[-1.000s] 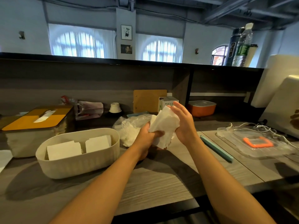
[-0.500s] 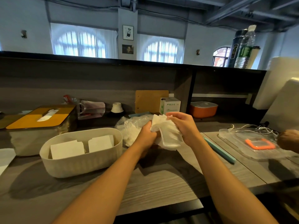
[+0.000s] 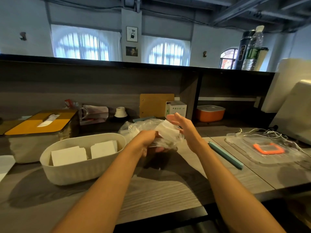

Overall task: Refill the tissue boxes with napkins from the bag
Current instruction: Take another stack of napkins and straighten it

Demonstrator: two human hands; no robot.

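Note:
A clear plastic bag [image 3: 141, 127] with white napkins [image 3: 166, 134] inside is held above the middle of the counter. My left hand [image 3: 148, 142] grips the bag and the napkin stack from below. My right hand [image 3: 183, 126] is beside the bag's right side, its fingers straight and spread, and I cannot tell whether it touches the plastic. An open cream tissue box [image 3: 80, 172] stands at the left with two stacks of white napkins [image 3: 69, 155] in it. Behind it stands a tissue box with a yellow lid [image 3: 42, 122] with a tissue poking from its slot.
A teal stick [image 3: 225, 154] lies to the right of my hands. A clear lid with an orange ring [image 3: 267, 148] and white cables sit at the right. An orange container [image 3: 210, 113], a small white carton [image 3: 175, 108] and a wooden board [image 3: 154, 105] line the back.
The napkins that both hands held up have come down against the bag. My right hand has let go and opened, while my left hand keeps its grip.

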